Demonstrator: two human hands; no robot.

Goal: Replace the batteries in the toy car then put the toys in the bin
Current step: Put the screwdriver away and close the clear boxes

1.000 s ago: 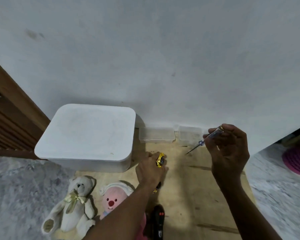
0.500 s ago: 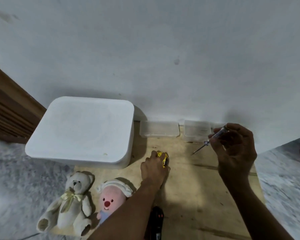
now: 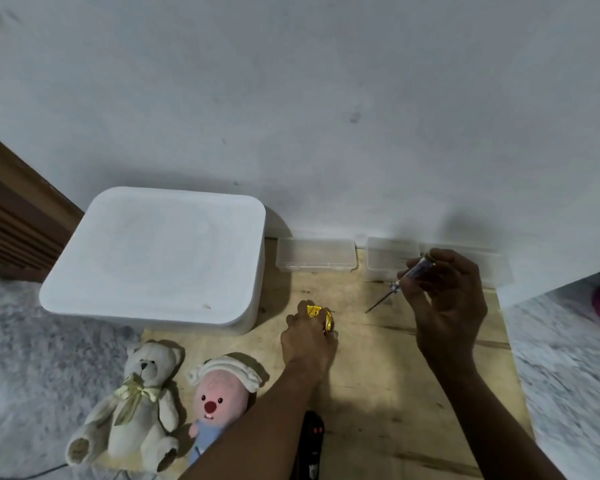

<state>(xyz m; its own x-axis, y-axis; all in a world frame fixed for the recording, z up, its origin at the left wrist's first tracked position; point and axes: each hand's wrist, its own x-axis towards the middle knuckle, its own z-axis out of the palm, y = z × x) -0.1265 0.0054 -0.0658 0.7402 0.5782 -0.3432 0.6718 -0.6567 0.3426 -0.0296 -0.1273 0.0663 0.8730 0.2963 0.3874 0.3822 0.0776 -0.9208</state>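
Head view: the yellow toy car [image 3: 320, 316] sits on a wooden board [image 3: 413, 393], just to the right of the front right corner of the white bin [image 3: 160, 258], and most of it is hidden under the left hand [image 3: 309, 337]. That hand comes at it from the near side, fingers curled over the car and gripping it, so only the far yellow end and a bit of one side show past the knuckles. The right hand [image 3: 447, 299] is held up to the right of the car and apart from it, pinching a small screwdriver [image 3: 407, 274] between thumb and fingertips – the thin shaft slants down and left, its tip pointing toward the car without reaching it. There is one car and one screwdriver. The bin is one, with its lid on, standing against the wall [image 3: 326, 98]. Two soft toys lie on the near left part of the board: a cream teddy bear [image 3: 139, 403] with a pale bow, and beside it a pink plush doll [image 3: 219, 400] in a white cap, partly covered by the left forearm. Three clear plastic boxes line the wall: one [image 3: 316, 259] next to the bin, a second [image 3: 388, 258] behind the screwdriver, a third [image 3: 492, 268] behind the right hand. A black thing with red spots [image 3: 312, 441] lies near the bottom edge; what it is I cannot tell. Grey carpet [image 3: 32, 341] lies left of the board.
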